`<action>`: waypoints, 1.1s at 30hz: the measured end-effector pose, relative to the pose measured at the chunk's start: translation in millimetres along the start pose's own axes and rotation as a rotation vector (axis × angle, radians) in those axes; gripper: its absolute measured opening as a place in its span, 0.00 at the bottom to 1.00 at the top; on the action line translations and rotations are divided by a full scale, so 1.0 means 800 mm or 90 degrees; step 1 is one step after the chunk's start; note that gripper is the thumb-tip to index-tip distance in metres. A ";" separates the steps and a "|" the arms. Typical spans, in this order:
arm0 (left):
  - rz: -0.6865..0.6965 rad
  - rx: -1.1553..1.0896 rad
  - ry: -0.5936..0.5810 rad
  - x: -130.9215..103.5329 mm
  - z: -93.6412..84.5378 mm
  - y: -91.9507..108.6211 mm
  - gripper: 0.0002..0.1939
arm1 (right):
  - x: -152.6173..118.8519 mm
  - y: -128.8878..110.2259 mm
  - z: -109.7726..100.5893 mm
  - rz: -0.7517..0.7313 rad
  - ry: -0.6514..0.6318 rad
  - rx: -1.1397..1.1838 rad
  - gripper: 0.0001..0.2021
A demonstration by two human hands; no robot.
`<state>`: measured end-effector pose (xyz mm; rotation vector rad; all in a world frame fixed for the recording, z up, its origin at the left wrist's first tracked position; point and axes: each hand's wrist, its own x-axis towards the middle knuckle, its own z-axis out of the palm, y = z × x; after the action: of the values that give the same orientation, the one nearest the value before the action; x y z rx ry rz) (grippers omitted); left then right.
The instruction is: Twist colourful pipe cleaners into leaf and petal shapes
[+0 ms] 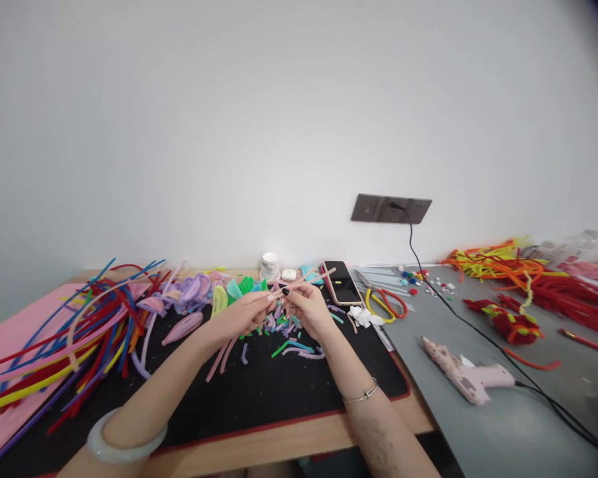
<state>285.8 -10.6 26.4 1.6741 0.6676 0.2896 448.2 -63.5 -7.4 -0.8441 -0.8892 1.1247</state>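
Pinching pink stems (321,277) in left grip (244,312) and right grip (310,309), close together above cuttings (282,325) on the black mat (269,395); best to work near the fingertips, with light, even tension, so as not to flatten or kink the fuzz

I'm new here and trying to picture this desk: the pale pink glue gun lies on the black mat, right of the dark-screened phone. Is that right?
The glue gun is not on the black mat: the head view shows it on the grey tabletop. It does lie right of the phone.
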 end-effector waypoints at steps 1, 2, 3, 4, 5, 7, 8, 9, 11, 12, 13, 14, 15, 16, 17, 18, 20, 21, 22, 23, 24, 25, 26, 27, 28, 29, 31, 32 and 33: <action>-0.006 -0.007 0.016 0.003 -0.001 -0.001 0.18 | 0.000 0.001 0.001 0.003 0.014 0.003 0.13; -0.010 -0.014 0.033 0.005 -0.001 -0.002 0.17 | 0.000 0.003 0.002 0.005 0.030 0.003 0.13; -0.015 -0.022 0.051 0.007 -0.001 -0.002 0.17 | 0.000 0.004 0.003 0.004 0.047 0.000 0.13; -0.018 -0.031 0.071 0.009 -0.001 -0.003 0.16 | 0.000 0.006 0.004 0.001 0.063 -0.006 0.13; -0.021 -0.040 0.088 0.010 -0.001 -0.002 0.15 | 0.000 0.008 0.004 -0.006 0.076 -0.016 0.13; -0.029 -0.054 0.114 0.012 -0.001 -0.001 0.14 | 0.000 0.009 0.005 -0.033 0.096 -0.040 0.11; -0.032 -0.057 0.120 0.013 -0.001 0.000 0.14 | 0.001 0.009 0.005 -0.058 0.105 -0.054 0.10; -0.038 -0.058 0.116 0.013 -0.001 0.001 0.14 | 0.001 0.009 0.004 -0.086 0.110 -0.068 0.09; -0.057 -0.060 0.077 0.012 -0.003 0.002 0.14 | 0.002 0.007 0.002 -0.129 0.104 -0.088 0.08; -0.070 -0.065 0.046 0.010 -0.005 0.002 0.14 | 0.002 0.006 0.002 -0.135 0.091 -0.095 0.07; -0.083 -0.072 0.011 0.009 -0.007 0.002 0.14 | 0.002 0.006 0.001 -0.128 0.073 -0.102 0.06; -0.095 -0.080 -0.022 0.007 -0.009 0.002 0.14 | 0.001 0.006 0.000 -0.111 0.050 -0.110 0.07; -0.102 -0.088 -0.050 0.006 -0.012 0.002 0.15 | 0.001 0.006 0.000 -0.090 0.024 -0.119 0.08; -0.105 -0.097 -0.070 0.004 -0.014 0.002 0.16 | 0.000 0.007 0.000 -0.069 -0.001 -0.128 0.10; -0.105 -0.105 -0.085 0.002 -0.017 0.001 0.16 | 0.000 0.008 0.000 -0.051 -0.023 -0.138 0.11; -0.105 -0.112 -0.094 0.001 -0.019 0.001 0.17 | -0.001 0.009 0.001 -0.038 -0.040 -0.148 0.12; -0.105 -0.123 -0.103 -0.001 -0.022 -0.002 0.18 | -0.001 0.011 0.001 -0.025 -0.060 -0.168 0.12; -0.107 -0.124 -0.105 -0.002 -0.023 -0.003 0.18 | -0.001 0.013 0.001 -0.024 -0.065 -0.178 0.11; -0.108 -0.123 -0.105 -0.002 -0.024 -0.004 0.18 | 0.000 0.014 0.001 -0.026 -0.069 -0.190 0.10; -0.107 -0.118 -0.105 -0.003 -0.023 -0.005 0.17 | 0.001 0.015 0.000 -0.034 -0.071 -0.204 0.09; -0.103 -0.109 -0.101 -0.003 -0.022 -0.005 0.17 | 0.002 0.016 -0.001 -0.049 -0.071 -0.220 0.09; -0.099 -0.094 -0.095 -0.004 -0.020 -0.005 0.16 | 0.003 0.016 -0.002 -0.068 -0.069 -0.240 0.08; -0.095 -0.073 -0.088 -0.005 -0.018 -0.004 0.16 | 0.004 0.017 -0.003 -0.087 -0.065 -0.263 0.07; -0.090 -0.046 -0.080 -0.006 -0.016 -0.003 0.15 | 0.004 0.017 -0.004 -0.104 -0.060 -0.288 0.07; -0.080 -0.009 -0.069 -0.006 -0.013 -0.001 0.15 | 0.005 0.016 -0.004 -0.115 -0.056 -0.314 0.08; -0.064 0.038 -0.058 -0.007 -0.010 0.000 0.15 | 0.005 0.015 -0.004 -0.120 -0.055 -0.338 0.08; -0.008 0.155 -0.036 -0.006 -0.007 0.002 0.16 | 0.003 0.012 -0.003 -0.120 -0.054 -0.373 0.10; 0.029 0.219 -0.021 -0.005 -0.006 0.002 0.16 | 0.002 0.010 -0.002 -0.117 -0.053 -0.380 0.11; 0.063 0.281 -0.007 -0.003 -0.005 0.001 0.16 | 0.001 0.009 -0.001 -0.112 -0.050 -0.381 0.11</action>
<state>281.7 -8.9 28.2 2.1324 0.6741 0.2127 446.3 -60.9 -13.8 -1.1825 -1.3712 0.7441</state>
